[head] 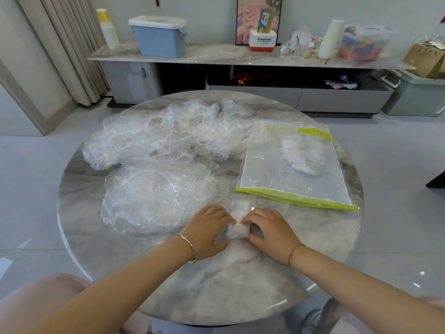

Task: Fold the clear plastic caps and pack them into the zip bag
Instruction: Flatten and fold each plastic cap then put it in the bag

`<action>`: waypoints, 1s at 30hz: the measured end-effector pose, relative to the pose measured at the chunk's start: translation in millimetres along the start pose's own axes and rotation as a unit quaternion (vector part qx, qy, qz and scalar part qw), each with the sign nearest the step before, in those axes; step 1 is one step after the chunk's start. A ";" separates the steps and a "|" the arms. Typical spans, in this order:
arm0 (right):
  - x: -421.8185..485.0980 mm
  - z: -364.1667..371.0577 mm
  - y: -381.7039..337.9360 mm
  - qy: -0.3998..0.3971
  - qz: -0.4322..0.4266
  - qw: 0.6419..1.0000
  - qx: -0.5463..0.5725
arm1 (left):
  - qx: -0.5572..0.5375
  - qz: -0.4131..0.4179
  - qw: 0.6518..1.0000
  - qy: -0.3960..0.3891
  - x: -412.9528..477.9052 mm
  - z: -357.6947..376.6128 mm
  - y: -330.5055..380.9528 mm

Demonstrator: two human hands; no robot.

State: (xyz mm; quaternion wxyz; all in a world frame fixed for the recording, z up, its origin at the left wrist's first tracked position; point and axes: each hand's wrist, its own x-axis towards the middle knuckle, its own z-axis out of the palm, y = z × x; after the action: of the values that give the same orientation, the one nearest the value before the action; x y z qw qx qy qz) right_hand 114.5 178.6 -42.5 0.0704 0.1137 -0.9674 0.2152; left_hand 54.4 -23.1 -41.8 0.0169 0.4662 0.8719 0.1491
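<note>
A narrow folded clear plastic cap point(238, 219) lies on the round marble table point(168, 273) near its front. My left hand point(207, 231) and my right hand point(272, 231) pinch it from either side at its middle. A flat round clear cap point(159, 194) lies left of my hands. Behind it spreads a crumpled heap of clear caps point(168, 133). The zip bag point(296, 167), clear with green edges, lies flat at the right with folded caps point(301, 153) inside.
A long marble sideboard point(216, 56) stands beyond the table with a blue lidded bin point(160, 37), stacked cups point(108, 30), a white roll point(331, 39) and boxes. A grey storage bin point(414, 95) sits on the floor at the right. Curtains point(72, 44) hang at the left.
</note>
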 end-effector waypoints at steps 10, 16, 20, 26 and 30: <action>9.1 -1.7 -10.3 0.008 0.231 0.949 0.217 | -0.131 -0.210 0.969 -0.003 11.7 -5.2 13.5; 12.3 -8.8 -17.4 0.002 0.276 0.903 0.329 | -0.178 -0.224 0.957 0.055 17.1 -10.9 20.0; 14.2 -28.6 -25.0 0.001 0.305 0.848 0.433 | -0.275 -0.234 0.932 0.028 28.5 -13.4 22.1; 6.6 -58.7 -24.5 0.057 0.355 0.765 0.535 | -0.500 -0.249 0.813 0.163 46.0 -28.1 45.7; 2.2 -75.9 -20.8 -0.011 0.350 0.685 0.639 | -0.573 -0.265 0.752 0.190 58.6 -31.4 65.7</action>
State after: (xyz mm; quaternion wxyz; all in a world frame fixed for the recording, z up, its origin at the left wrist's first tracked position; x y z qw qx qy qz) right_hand 124.3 192.6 34.3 -0.1103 -0.2132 -0.5651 0.7893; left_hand 69.1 51.4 12.7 0.1537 0.0811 0.6972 0.6955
